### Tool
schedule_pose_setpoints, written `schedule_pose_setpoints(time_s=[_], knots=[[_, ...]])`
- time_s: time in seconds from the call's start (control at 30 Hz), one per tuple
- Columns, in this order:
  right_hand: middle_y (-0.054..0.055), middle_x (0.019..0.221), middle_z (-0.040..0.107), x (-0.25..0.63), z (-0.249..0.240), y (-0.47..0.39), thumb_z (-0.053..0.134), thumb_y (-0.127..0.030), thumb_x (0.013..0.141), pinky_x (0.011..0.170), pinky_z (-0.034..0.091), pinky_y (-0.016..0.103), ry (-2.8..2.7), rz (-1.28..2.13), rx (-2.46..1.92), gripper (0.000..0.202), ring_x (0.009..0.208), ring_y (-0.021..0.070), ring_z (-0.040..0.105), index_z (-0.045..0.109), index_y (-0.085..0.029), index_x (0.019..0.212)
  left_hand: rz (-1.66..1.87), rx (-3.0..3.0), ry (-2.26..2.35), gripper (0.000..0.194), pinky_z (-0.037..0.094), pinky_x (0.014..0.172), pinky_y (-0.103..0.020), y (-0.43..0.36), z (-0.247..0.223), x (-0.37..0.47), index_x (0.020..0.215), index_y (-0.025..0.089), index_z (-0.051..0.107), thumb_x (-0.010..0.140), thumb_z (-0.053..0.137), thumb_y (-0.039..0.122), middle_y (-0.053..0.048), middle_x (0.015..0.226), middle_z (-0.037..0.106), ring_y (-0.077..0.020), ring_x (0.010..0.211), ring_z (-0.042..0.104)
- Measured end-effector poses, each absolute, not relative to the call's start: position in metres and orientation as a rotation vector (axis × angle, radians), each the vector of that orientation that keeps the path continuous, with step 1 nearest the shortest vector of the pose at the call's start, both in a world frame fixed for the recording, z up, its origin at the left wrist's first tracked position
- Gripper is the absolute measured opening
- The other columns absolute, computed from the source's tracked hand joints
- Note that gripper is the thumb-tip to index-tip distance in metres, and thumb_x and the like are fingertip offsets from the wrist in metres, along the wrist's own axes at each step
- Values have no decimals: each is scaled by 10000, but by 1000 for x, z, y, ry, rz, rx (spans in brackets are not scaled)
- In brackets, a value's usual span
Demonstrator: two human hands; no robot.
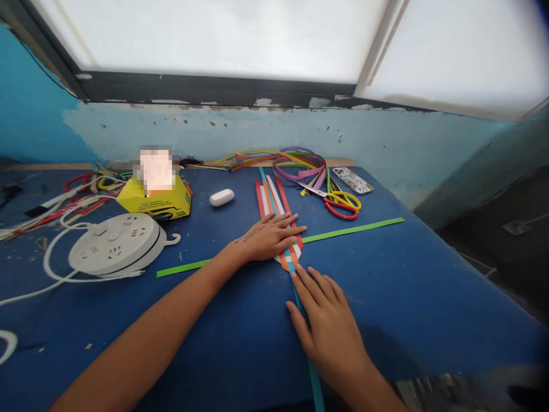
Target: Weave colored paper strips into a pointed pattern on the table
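Observation:
Several red, white, orange and blue paper strips are woven into a narrow band (288, 264) on the blue table. My left hand (272, 236) lies flat across the band with its fingers stretched to the right. A long green strip (355, 230) runs crosswise beneath that hand and sticks out on both sides. Below the band's pointed near end, my right hand (323, 312) rests palm down, fingers extended, fingertips touching the near end. Under it passes a blue strip (315, 383) that trails toward the table's front edge. Neither hand grips anything that I can see.
Scissors (338, 201) with red and yellow handles lie beyond the band, beside coiled coloured strips (300, 163) and a phone (353, 180). Leftward are a white earbud case (222, 197), a yellow box (158, 203), a round white power strip (118, 243) and cables.

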State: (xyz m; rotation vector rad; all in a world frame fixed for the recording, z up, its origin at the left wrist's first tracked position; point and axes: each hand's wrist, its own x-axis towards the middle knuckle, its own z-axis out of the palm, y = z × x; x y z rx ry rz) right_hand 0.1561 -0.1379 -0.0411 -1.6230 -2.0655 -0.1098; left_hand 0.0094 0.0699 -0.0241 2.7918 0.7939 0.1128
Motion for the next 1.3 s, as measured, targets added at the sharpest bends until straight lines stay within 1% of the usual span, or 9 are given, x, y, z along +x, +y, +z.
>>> schedule_pose_setpoints(time_s=[0.27, 0.43, 0.6, 0.77, 1.0, 1.17, 1.3], knots=[[55, 1478, 607, 152, -41, -137, 444, -327, 1055, 1152, 375, 489, -2091, -108, -1647, 434, 1368, 283, 544, 601, -200, 1439, 141, 2786, 789, 485, 63, 1271, -484, 70, -27, 9, 1563, 378, 408, 1098, 311, 476, -27, 1697, 263, -210, 1583, 192], [72, 1470, 614, 145, -41, -137, 426, -390, 1065, 1145, 374, 515, -2068, -111, -1692, 465, 1363, 309, 544, 587, -178, 1447, 130, 2784, 798, 485, 61, 1270, -486, 69, -26, 10, 1563, 374, 408, 1098, 309, 471, -31, 1697, 264, -207, 1583, 193], [99, 1454, 625, 143, -42, -135, 459, -439, 1051, 1132, 387, 535, -2082, -99, -1709, 490, 1351, 340, 546, 601, -163, 1431, 122, 2781, 795, 490, 74, 1268, -504, 68, -24, 10, 1571, 363, 399, 1099, 311, 462, -46, 1698, 254, -225, 1584, 190], [90, 1466, 616, 144, -42, -135, 447, -435, 1056, 1136, 385, 533, -2072, -96, -1698, 484, 1348, 343, 545, 600, -174, 1434, 134, 2772, 789, 489, 75, 1271, -496, 67, -24, 10, 1566, 372, 405, 1097, 311, 470, -25, 1698, 255, -231, 1582, 198], [74, 1477, 608, 143, -42, -135, 442, -429, 1056, 1143, 374, 536, -2066, -83, -1707, 483, 1345, 349, 542, 592, -179, 1442, 90, 2772, 824, 494, 75, 1268, -501, 63, -22, 11, 1571, 376, 392, 1095, 309, 473, -34, 1699, 257, -212, 1587, 179], [78, 1475, 609, 143, -40, -134, 449, -433, 1054, 1144, 370, 533, -2083, -70, -1714, 489, 1347, 341, 537, 589, -171, 1443, 121, 2768, 806, 498, 69, 1269, -508, 63, -23, 10, 1567, 379, 399, 1091, 299, 487, -19, 1699, 264, -225, 1584, 188], [74, 1479, 606, 144, -38, -134, 448, -439, 1053, 1143, 368, 529, -2080, -62, -1713, 491, 1350, 340, 532, 588, -179, 1446, 122, 2779, 803, 502, 59, 1268, -511, 61, -22, 10, 1571, 375, 393, 1090, 304, 490, -29, 1697, 268, -224, 1586, 182]])
